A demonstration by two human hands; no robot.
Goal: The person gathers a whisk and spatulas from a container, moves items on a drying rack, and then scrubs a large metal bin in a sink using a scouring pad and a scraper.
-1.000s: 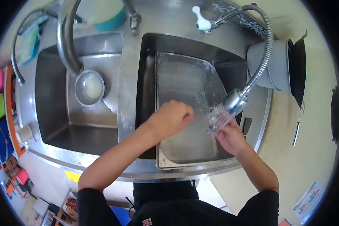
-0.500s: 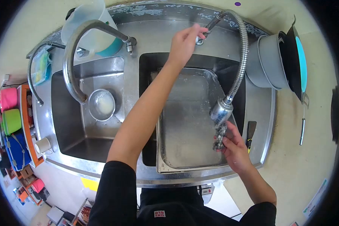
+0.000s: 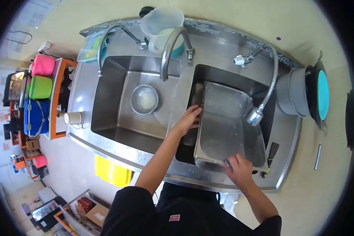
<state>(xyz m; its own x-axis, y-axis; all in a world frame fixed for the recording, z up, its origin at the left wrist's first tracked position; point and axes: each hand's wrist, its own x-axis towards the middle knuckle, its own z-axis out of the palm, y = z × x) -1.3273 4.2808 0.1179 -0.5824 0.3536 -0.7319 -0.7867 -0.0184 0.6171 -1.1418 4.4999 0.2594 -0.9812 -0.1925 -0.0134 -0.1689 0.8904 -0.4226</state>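
Note:
A large metal tray (image 3: 224, 129) sits tilted in the right basin. My left hand (image 3: 188, 121) holds its left edge, with the fingertips at the rim and part of the grip hidden. At the tray's near side, my right hand (image 3: 239, 170) is closed around a dark scrubber (image 3: 228, 165), mostly covered by the fingers and resting against the near wall. The spray head (image 3: 254, 117) of the flexible faucet hangs over the tray's right side. Its tap knob (image 3: 240, 60) is behind the basin.
In the left basin (image 3: 120, 98) stands a metal bowl (image 3: 144, 99). A curved faucet (image 3: 166, 55) arches beside a plastic jug (image 3: 161, 25). Grey pots (image 3: 293, 92) and a scraper (image 3: 271, 155) are at the right, a mug (image 3: 72, 118) at the left.
My left hand has left the tap knob and come down to the tray's left edge. My right hand has moved from under the spray head to the tray's near side. The view has shifted left.

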